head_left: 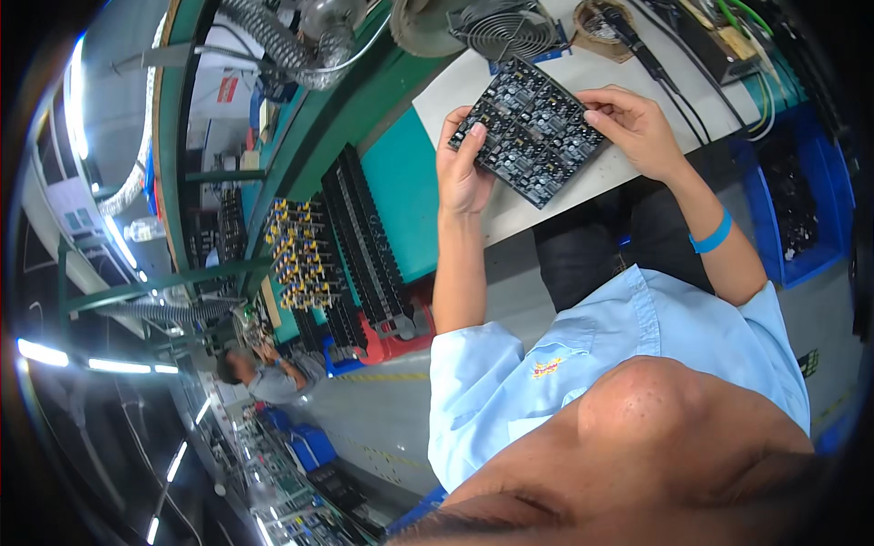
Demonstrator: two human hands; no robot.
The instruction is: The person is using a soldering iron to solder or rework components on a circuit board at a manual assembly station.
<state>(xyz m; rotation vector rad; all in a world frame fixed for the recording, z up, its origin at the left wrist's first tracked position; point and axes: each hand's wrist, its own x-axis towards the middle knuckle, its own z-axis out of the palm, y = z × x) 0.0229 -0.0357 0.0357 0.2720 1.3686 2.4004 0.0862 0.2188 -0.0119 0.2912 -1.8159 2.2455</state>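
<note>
A black circuit board panel [533, 132], crowded with small components, is held up above the white sheet on the bench, turned so its corners point toward and away from me. My left hand [465, 168] grips its left edge, thumb on the top face and fingers behind. At the upper right edge, my right hand [637, 132] pinches the board between thumb and fingers. The underside of the board is hidden from view.
Beyond the board stands a fan with a wire guard [512, 35]. A soldering iron [628, 36] rests in its holder at the back right. Black slotted racks [355, 237] and yellow-topped parts [302, 253] sit left. A blue bin [799, 205] is at right; another person [282, 373] works far left.
</note>
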